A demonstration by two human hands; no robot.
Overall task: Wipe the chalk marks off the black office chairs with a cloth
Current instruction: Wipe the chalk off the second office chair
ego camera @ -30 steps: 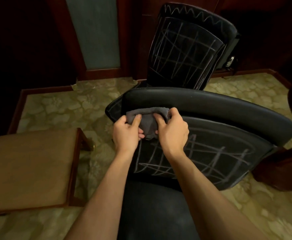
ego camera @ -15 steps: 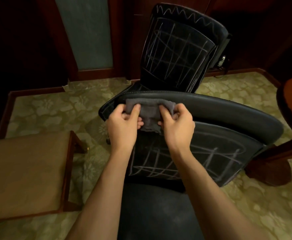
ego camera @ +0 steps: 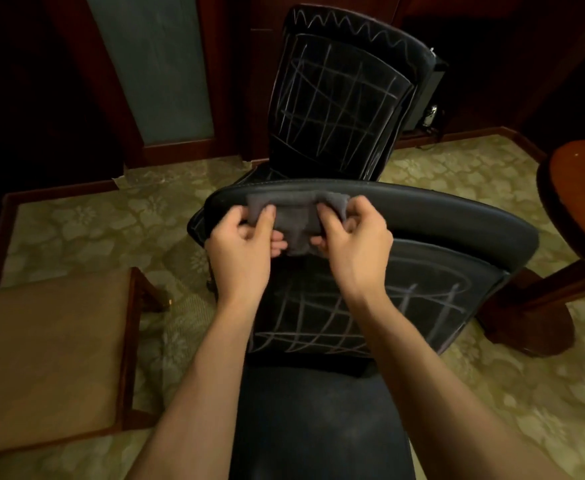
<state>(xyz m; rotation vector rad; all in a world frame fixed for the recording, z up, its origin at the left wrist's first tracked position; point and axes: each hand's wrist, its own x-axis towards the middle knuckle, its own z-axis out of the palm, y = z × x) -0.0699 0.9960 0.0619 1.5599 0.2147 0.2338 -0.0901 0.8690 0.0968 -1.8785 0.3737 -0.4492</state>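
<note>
A black office chair (ego camera: 457, 216) stands right in front of me, its backrest panel crossed with white chalk lines. A grey cloth (ego camera: 296, 220) lies folded over the left part of its top edge. My left hand (ego camera: 241, 249) pinches the cloth's left end between thumb and fingers. My right hand (ego camera: 351, 242) pinches its right end the same way. A second black office chair (ego camera: 339, 95) stands behind, with a chalk grid on its back and a zigzag line along its top.
A brown padded wooden stool (ego camera: 48, 355) sits at my left. A round dark wooden table (ego camera: 575, 188) on a heavy foot stands at the right. Patterned green carpet (ego camera: 86, 220) covers the floor. Dark wood panels and a door close the far side.
Both hands have carried the cloth a little higher, from the upper backrest onto the top edge of the near chair. The view has shifted slightly.
</note>
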